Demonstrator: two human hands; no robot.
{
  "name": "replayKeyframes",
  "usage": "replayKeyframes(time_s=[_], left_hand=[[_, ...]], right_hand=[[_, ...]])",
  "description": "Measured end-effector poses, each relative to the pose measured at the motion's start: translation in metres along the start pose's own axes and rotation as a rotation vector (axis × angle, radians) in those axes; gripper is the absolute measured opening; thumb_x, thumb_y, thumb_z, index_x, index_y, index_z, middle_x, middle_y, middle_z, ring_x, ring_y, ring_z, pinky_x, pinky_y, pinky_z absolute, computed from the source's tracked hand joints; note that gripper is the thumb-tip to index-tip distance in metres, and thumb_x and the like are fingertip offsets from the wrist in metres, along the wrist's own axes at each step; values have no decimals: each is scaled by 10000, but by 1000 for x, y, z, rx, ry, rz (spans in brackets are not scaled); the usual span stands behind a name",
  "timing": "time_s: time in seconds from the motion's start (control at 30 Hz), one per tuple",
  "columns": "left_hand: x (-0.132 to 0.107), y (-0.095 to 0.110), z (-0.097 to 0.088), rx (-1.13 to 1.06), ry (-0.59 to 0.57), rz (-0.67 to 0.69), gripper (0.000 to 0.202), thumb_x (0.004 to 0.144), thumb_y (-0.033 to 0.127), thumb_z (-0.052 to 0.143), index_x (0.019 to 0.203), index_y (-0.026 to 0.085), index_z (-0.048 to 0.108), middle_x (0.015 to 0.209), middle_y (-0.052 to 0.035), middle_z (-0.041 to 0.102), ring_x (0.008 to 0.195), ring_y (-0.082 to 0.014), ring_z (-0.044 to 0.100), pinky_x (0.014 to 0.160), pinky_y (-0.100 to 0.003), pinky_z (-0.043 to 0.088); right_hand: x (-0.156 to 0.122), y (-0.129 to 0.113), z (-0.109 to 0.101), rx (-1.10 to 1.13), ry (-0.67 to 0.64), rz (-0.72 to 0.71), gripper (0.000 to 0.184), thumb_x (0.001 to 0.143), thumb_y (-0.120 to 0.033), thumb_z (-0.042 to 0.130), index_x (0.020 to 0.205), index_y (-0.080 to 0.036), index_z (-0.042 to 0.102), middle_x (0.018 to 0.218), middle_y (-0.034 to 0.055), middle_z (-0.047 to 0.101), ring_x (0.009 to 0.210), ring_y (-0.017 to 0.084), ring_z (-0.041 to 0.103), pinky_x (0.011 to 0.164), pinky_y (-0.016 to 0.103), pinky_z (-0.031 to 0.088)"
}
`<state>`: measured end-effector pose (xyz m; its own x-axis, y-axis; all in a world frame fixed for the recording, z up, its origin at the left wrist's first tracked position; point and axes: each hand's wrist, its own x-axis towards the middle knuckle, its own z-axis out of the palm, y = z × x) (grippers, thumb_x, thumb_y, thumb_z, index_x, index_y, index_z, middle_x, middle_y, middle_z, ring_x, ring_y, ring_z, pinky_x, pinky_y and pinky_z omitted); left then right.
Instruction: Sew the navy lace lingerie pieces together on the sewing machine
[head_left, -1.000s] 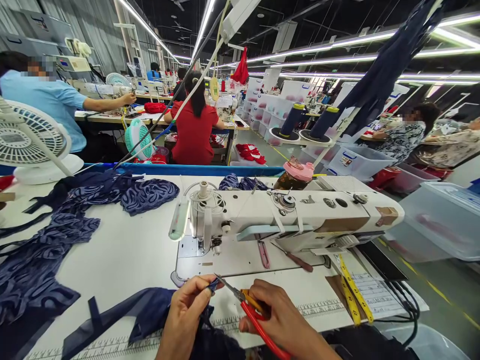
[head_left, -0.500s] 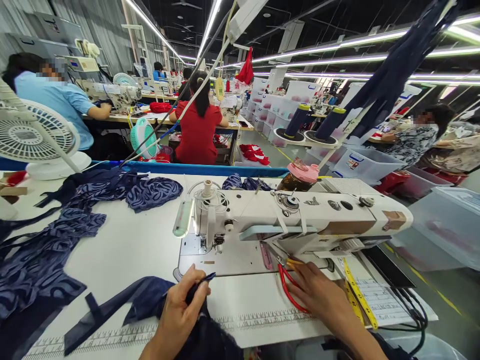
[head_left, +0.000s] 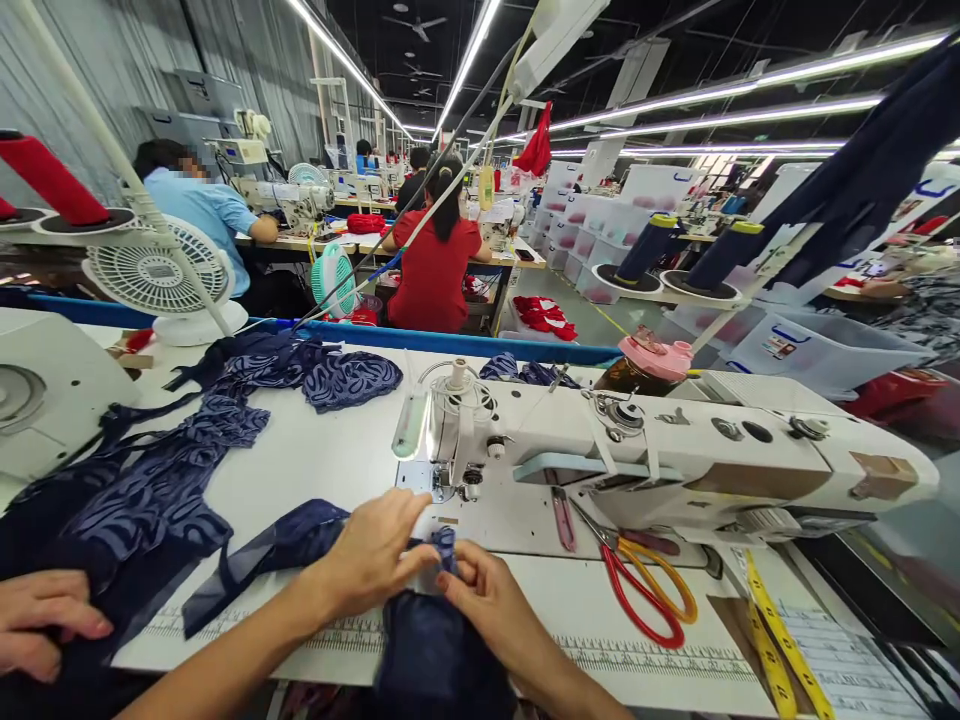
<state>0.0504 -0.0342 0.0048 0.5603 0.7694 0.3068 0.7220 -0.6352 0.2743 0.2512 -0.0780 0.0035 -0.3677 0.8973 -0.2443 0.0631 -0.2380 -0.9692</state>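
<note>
My left hand (head_left: 379,550) is closed, pinching navy fabric (head_left: 444,645) near the front of the sewing machine (head_left: 600,440). Close beside it, my right hand (head_left: 487,595) grips the same piece at a small patterned part between the two hands. The rest of the dark cloth hangs down over the table's front edge. Scissors (head_left: 637,585) with one red and one yellow handle lie to the right, apart from both hands. A pink-handled tool (head_left: 562,518) rests on the machine bed. A sheer navy piece (head_left: 304,540) with a strap trails left of my left hand.
Another person's hand (head_left: 45,620) lies on navy garments (head_left: 161,500) at the left. A printed ruler strip (head_left: 645,655) runs along the table's front. A yellow tape measure (head_left: 776,640) is at the right. Behind the machine stands a pink-lidded bottle (head_left: 649,360); a fan (head_left: 161,265) stands back left.
My right hand has left the scissors and moved left onto the navy fabric beside my left hand. The view has turned left, and another person's hand has come in at the left edge.
</note>
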Motion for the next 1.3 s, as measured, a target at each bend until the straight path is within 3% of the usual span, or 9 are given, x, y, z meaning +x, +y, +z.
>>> replayKeyframes(time_s=[0.1, 0.23, 0.4, 0.63, 0.8, 0.9, 0.97, 1.07, 1.3], left_hand=[[-38, -30, -10, 111, 119, -158, 432, 980, 432, 470, 1348, 206, 446, 1225, -123, 552, 1109, -282, 527, 945, -438, 455], [-75, -48, -15, 60, 47, -277, 571, 892, 531, 593, 1375, 268, 442, 1309, -77, 527, 1173, -276, 514, 979, -412, 461], [-58, -56, -20, 161, 94, -353, 496, 917, 293, 484, 1402, 218, 414, 1256, -105, 553, 1102, -290, 549, 897, -441, 479], [-28, -22, -24, 65, 217, -87, 282, 966, 118, 402, 1193, 213, 540, 1121, -77, 583, 1073, -228, 527, 958, -404, 397], [3, -27, -13, -117, -97, -51, 242, 932, 154, 535, 1161, 225, 568, 1110, -66, 596, 1057, -239, 523, 960, -408, 381], [21, -33, -16, -191, -305, -28, 104, 883, 165, 596, 966, 212, 636, 933, -42, 593, 919, -214, 546, 832, -338, 408], [27, -32, -23, -228, -323, -30, 88, 893, 158, 548, 886, 196, 628, 910, -35, 580, 862, -180, 552, 765, -286, 411], [30, -26, -37, -291, -365, -21, 103, 905, 164, 505, 877, 194, 599, 901, -10, 597, 808, -143, 560, 713, -243, 407], [34, -8, -65, -429, -433, -68, 120, 861, 214, 538, 921, 208, 643, 892, 7, 651, 832, -149, 571, 761, -249, 408]], right_hand=[[4, 6, -18, -33, 91, 20, 404, 792, -526, 694, 897, -184, 505, 663, -68, 311, 597, 82, 302, 559, 196, 285], [0, 12, -32, -145, 115, 13, 417, 820, -454, 644, 729, -209, 318, 700, -58, 237, 638, 94, 232, 563, 210, 240], [1, 13, -25, -166, 87, 24, 325, 841, -423, 592, 788, -210, 353, 730, -49, 263, 669, 107, 262, 606, 227, 269], [0, 15, -25, -210, 104, 24, 323, 848, -402, 572, 763, -217, 320, 701, -59, 234, 628, 99, 250, 572, 227, 243], [2, 9, -27, -296, 77, 3, 286, 865, -364, 531, 741, -220, 317, 675, -56, 288, 600, 104, 317, 551, 223, 285], [-6, 5, -25, -519, 229, -119, 117, 872, -319, 525, 903, -210, 495, 768, 1, 512, 676, 155, 496, 625, 262, 407], [-17, 4, -19, -616, 336, -258, 229, 918, -311, 493, 1123, -219, 537, 919, 58, 610, 794, 193, 583, 730, 297, 464], [-29, 3, -3, -567, 210, -330, 274, 981, -323, 413, 1214, -239, 532, 926, 61, 657, 778, 185, 633, 750, 288, 490], [-7, -7, 19, -198, 79, -49, 300, 926, -470, 522, 1060, -202, 545, 932, 53, 605, 777, 176, 590, 599, 248, 510]])
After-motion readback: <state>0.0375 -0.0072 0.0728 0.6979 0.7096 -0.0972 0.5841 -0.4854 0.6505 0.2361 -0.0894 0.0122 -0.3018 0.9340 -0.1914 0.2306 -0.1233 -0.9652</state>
